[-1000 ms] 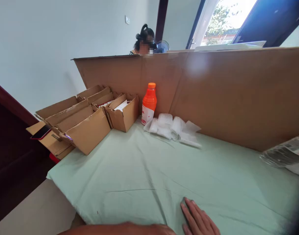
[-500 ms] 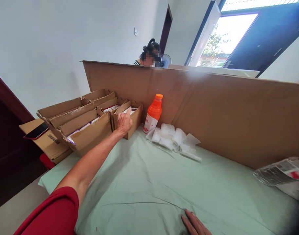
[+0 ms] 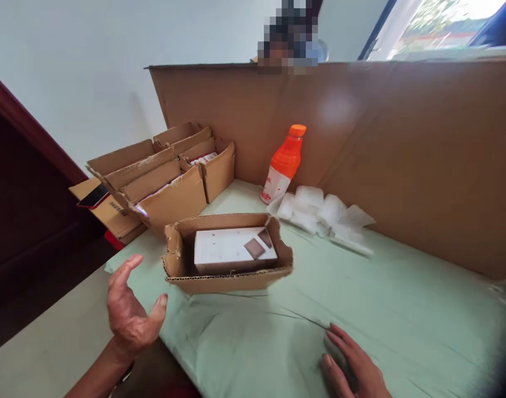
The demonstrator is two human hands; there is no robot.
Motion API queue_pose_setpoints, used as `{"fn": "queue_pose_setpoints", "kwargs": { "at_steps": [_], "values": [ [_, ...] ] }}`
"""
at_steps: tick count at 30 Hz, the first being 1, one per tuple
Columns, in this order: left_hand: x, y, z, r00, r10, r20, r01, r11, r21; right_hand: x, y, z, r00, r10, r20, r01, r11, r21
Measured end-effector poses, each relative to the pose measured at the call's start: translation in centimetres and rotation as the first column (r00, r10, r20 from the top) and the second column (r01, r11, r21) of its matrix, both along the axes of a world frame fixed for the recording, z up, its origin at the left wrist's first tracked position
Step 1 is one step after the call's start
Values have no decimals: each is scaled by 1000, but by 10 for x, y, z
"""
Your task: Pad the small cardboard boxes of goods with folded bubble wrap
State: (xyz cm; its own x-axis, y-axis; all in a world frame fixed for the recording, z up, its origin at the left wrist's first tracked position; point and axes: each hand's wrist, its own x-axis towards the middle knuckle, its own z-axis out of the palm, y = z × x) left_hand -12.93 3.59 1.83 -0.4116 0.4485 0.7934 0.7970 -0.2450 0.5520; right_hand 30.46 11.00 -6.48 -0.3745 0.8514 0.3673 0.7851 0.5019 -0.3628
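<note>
In the head view, an open-topped cardboard bin [image 3: 230, 284] sits on the green tablecloth [image 3: 253, 348], between the two hands and farther from the person than either. Inside it lies a white carton [image 3: 223, 246] with brown squares printed near its right end. The left hand [image 3: 132, 318] is just beside the bin's left end, thumb and fingers apart, holding nothing. The right hand [image 3: 354, 362] is low at the near side of the cloth, its thumb apart from its fingers, gripping nothing; whether it touches the cloth cannot be told. Beyond the bin, an orange bottle [image 3: 286, 157] stands near the cardboard partition [image 3: 402, 138], with bubble wrap [image 3: 308, 207] beside it. More cardboard bins [image 3: 180, 199] are grouped at left.
</note>
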Motion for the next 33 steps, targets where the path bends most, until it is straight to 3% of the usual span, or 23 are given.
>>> {"fn": "queue_pose_setpoints", "kwargs": {
  "at_steps": [2,5,9,11,16,20,22,25,28,30,33],
  "values": [
    [-4,-21,-20,987,0,160,26,987,-158,-28,11,9,996,65,-68,-69,996,-53],
    [-6,-26,-41,899,-25,436,200,912,-359,-79,23,14,970,158,-184,-181,977,-112],
    [1,-6,-50,664,-8,748,419,832,-363,-123,23,15,935,178,-308,-264,928,-264],
    [10,4,-52,610,6,792,486,787,-381,-126,18,17,922,157,-354,-279,903,-327],
    [48,37,-56,596,-131,792,609,716,-340,-92,3,23,905,-40,-423,-133,919,-371],
    [94,92,-51,577,-278,768,727,604,-327,-58,4,23,856,-294,-426,100,901,-421],
    [115,125,-46,601,-332,727,740,576,-349,-45,11,24,841,-325,-432,142,903,-405],
    [137,164,-42,641,-372,672,715,608,-345,-26,31,31,857,-248,-451,76,928,-365],
    [145,180,-48,658,-358,663,679,662,-317,-2,62,43,892,-170,-420,-18,913,-407],
    [144,181,-55,643,-353,680,684,664,-302,16,92,51,917,-201,-345,67,929,-364],
    [138,179,-66,625,-336,704,688,664,-293,38,149,56,908,-320,-270,272,941,-200]
  ]
}}
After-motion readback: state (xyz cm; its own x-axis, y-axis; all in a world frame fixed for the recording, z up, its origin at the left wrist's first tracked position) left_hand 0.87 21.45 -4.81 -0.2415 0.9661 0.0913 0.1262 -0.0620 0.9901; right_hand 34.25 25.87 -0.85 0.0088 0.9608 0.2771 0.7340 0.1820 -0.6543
